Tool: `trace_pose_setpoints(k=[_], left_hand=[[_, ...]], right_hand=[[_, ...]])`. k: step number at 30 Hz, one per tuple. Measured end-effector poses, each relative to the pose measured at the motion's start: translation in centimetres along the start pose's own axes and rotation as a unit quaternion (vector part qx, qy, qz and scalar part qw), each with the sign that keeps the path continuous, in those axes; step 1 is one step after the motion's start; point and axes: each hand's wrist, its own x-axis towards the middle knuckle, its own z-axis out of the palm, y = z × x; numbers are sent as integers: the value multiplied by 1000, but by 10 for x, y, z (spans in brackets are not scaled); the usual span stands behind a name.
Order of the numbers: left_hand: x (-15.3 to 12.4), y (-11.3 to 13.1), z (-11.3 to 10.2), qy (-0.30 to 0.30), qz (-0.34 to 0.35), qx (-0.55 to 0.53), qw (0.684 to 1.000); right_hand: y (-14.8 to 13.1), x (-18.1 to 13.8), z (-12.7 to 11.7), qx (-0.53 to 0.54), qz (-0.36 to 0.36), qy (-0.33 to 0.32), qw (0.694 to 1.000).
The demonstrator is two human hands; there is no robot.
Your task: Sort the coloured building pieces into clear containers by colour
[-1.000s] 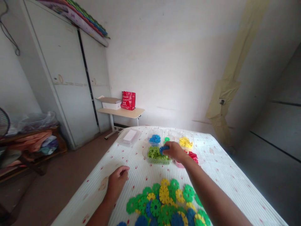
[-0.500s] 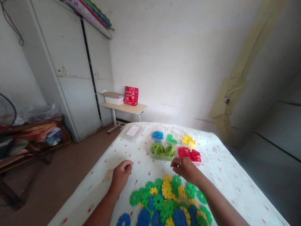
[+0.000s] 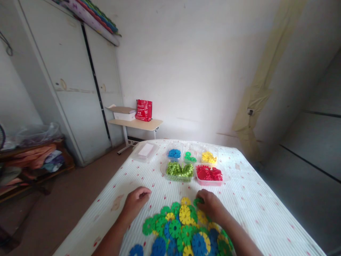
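Observation:
A heap of notched plastic discs in green, yellow and blue [image 3: 175, 228] lies on the near part of the table. At its upper right edge, my right hand [image 3: 211, 206] has its fingers closed on a green notched disc [image 3: 197, 202], partly hidden by the fingertips. My left hand [image 3: 136, 200] hovers or rests left of the heap, fingers curled together, with no disc showing in it. Beyond the hands, clear boxes hold pale green pieces [image 3: 179, 170], red pieces [image 3: 209, 173], blue pieces [image 3: 174, 153], green discs [image 3: 189, 156] and yellow pieces [image 3: 209, 157].
A clear lid with a white label [image 3: 145, 150] lies at the table's far left. The table has a striped, dotted cloth [image 3: 255, 199]. Behind it stands a small side table [image 3: 138, 124] with a red bag [image 3: 144, 110] and a white box [image 3: 124, 115].
My right hand has come down from beside the red box to the heap's edge and closed on a green disc. My left hand stays curled in about the same place. The view has shifted slightly.

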Motion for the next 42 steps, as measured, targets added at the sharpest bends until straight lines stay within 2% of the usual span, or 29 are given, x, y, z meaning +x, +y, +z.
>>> trace_pose_setpoints(k=[3, 6, 11, 14, 19, 23, 27, 30, 33, 36, 39, 42], left_hand=[[0, 0, -3, -34, 1, -13, 999], [0, 0, -4, -37, -4, -20, 999], [1, -3, -3, -30, -5, -25, 999], [1, -2, -3, -21, -6, -14, 1000], [0, 3, -3, -18, -8, -9, 1000], [0, 6, -3, -17, -12, -9, 1000], [1, 4, -3, -20, -10, 2, 1000], [1, 0, -3, -15, -7, 9, 1000], [2, -3, -3, -10, -2, 9, 1000], [2, -3, -4, -3, 0, -2, 1000], [0, 1, -7, -15, 1, -13, 1000], [-4, 10, -14, -98, -6, -7, 995]], right_hand=[[10, -7, -17, 33, 12, 16, 999], [24, -16, -31, 72, 24, -3, 997], [38, -27, -22, -11, 40, -57, 998], [37, -28, -11, -52, 56, -58, 995], [34, -28, -7, -88, 60, -9, 994], [31, -27, -15, -81, 78, 9, 994], [19, -9, -36, -26, 45, 1, 999], [6, 20, -58, 0, 34, 38, 999], [-7, 52, -78, -3, 34, 110, 993], [-19, 70, -92, -8, 34, 172, 984], [-24, 63, -92, -16, 40, 215, 976], [-11, 32, -80, -17, 34, 246, 969]])
